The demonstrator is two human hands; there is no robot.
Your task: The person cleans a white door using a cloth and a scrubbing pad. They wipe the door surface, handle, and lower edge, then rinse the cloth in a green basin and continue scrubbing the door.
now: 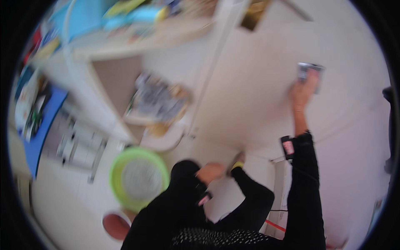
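My right hand [303, 90] is stretched out at the pale wall. Its fingers lie over a small silvery rectangular object [302, 72], which shows on both sides of them; blur hides what it is exactly. Low in the view, my left hand [212, 172] is beside my black-clad bent knee [185, 168]. Its fingers look curled, and whether anything is inside them cannot be made out.
A green plastic basin [114, 184] with greyish contents stands at left, near a reddish-brown round container [116, 225]. Cream shelving [106, 93] holds a blurred plastic-wrapped bundle [159, 100]. A blue-topped table [51, 109] is farther left. A gold-coloured piece [255, 15] shows at the top.
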